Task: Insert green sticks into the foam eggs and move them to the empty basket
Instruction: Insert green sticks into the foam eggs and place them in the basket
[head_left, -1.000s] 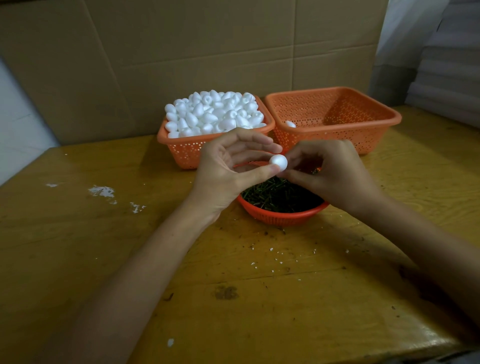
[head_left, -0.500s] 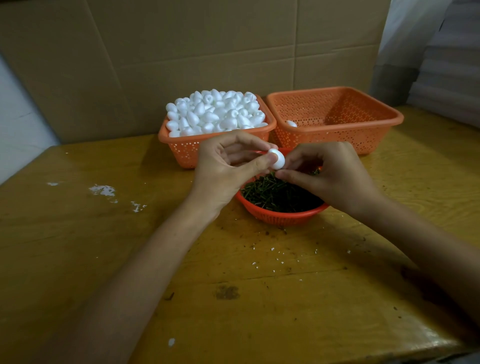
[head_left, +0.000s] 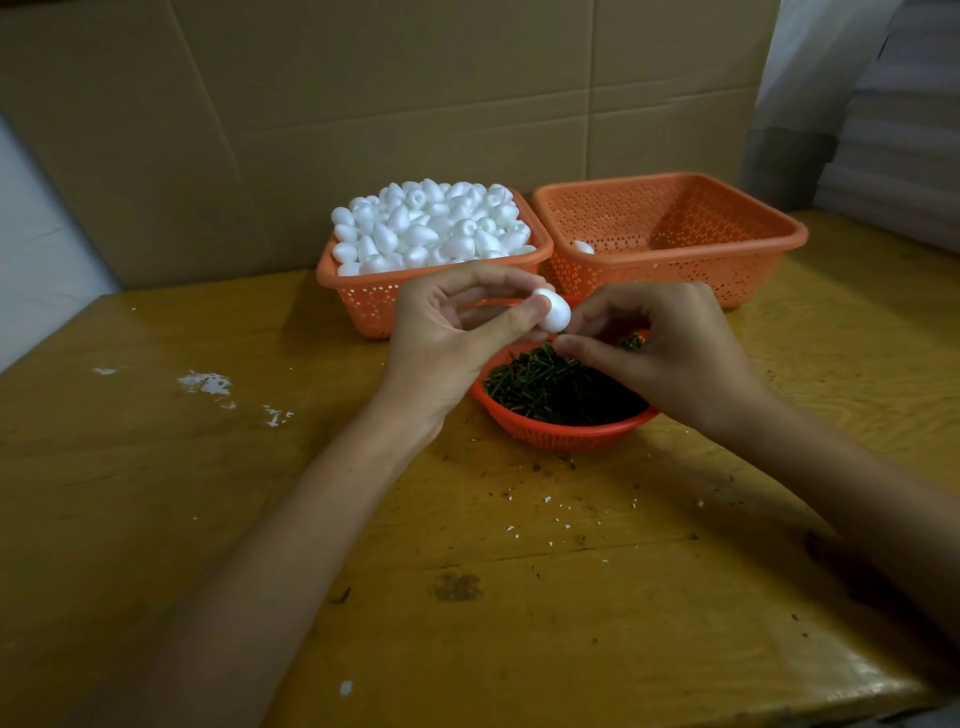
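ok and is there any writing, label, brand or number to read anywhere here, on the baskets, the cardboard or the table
None: no word, number, brand or sign shows on the cardboard, the full basket, the near-empty basket, the bowl of sticks or the table.

A yellowish wooden desk, flecked with white crumbs, stands against large brown cardboard sheets; pale stacked material fills the upper right.

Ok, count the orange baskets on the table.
3: egg-filled basket back left; near-empty basket to its right; round stick basket in front of both.
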